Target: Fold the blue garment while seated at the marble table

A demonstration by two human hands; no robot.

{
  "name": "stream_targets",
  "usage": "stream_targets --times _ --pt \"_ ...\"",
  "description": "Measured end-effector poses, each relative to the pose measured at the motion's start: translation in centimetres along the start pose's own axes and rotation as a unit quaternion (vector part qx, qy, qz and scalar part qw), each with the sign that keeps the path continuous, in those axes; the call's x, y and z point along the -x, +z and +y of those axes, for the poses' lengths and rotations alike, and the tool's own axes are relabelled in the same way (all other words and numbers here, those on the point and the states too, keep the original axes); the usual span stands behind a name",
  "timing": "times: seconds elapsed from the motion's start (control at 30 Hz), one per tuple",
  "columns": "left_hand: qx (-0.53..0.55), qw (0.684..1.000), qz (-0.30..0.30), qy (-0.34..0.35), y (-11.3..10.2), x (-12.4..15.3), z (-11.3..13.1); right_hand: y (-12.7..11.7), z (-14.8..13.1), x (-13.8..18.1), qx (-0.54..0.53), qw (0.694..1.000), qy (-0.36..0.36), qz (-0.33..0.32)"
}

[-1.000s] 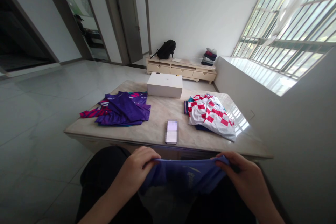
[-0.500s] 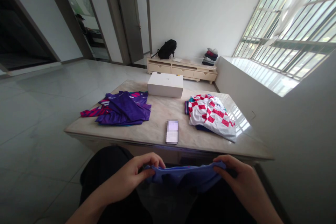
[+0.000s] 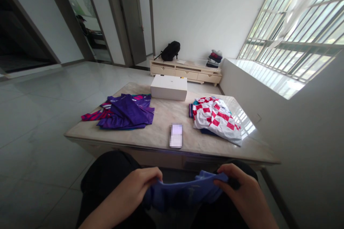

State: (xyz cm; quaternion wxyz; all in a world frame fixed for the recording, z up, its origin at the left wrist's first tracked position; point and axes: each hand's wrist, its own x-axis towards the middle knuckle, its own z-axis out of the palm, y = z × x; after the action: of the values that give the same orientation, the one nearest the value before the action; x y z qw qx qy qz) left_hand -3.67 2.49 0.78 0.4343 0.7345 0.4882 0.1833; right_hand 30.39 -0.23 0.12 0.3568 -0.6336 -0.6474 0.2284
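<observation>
Over my lap, below the table's near edge, I hold a bunched blue-purple garment with both hands. My left hand grips its left end and my right hand pinches its right end. On the marble table ahead lie a pile of purple and pink-striped shirts at the left and a red-and-white checked shirt at the right. A phone lies flat between them near the front edge.
A white box stands at the table's far edge. Behind it a low cabinet carries a black backpack and stacked clothes. A barred window fills the right wall; doorways open at the left. A person sits in the far doorway.
The garment has gone from stretched flat between my hands to bunched up. Both hands have dropped lower and come closer together.
</observation>
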Motion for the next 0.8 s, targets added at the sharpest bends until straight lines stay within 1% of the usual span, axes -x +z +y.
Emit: stream_targets --times 0.07,0.13,0.33,0.4,0.47,0.53,0.63,0.7,0.8 --pt "0.001 0.999 -0.036 0.010 0.0 0.1 0.2 0.2 0.2 0.2 -0.001 1.000 -0.004 -0.007" --pt "0.000 0.998 -0.051 0.026 0.0 0.2 0.2 0.4 0.3 0.2 -0.004 0.999 -0.017 -0.027" --pt "0.024 0.998 -0.037 0.050 -0.3 0.1 -0.1 0.0 0.0 -0.1 -0.033 0.985 -0.066 -0.154" --pt "0.016 0.999 -0.027 0.043 -0.5 0.2 0.0 -0.2 0.0 0.0 -0.043 0.978 -0.068 -0.193" --pt "0.005 0.999 -0.023 0.029 -0.6 0.4 0.4 -0.3 0.1 0.1 -0.026 0.975 -0.049 -0.217" --pt "-0.007 1.000 -0.023 0.018 -0.7 0.6 0.9 -0.3 0.4 0.3 0.012 0.975 -0.013 -0.223" --pt "-0.023 0.999 -0.025 0.014 -0.8 1.1 1.6 -0.1 0.9 0.6 0.067 0.974 0.030 -0.214" --pt "-0.035 0.999 -0.027 0.017 -0.8 1.4 1.9 0.1 1.1 0.7 0.085 0.974 0.043 -0.207" --pt "-0.046 0.998 -0.029 0.013 -0.6 1.4 1.6 0.2 1.4 0.7 0.083 0.974 0.040 -0.206"
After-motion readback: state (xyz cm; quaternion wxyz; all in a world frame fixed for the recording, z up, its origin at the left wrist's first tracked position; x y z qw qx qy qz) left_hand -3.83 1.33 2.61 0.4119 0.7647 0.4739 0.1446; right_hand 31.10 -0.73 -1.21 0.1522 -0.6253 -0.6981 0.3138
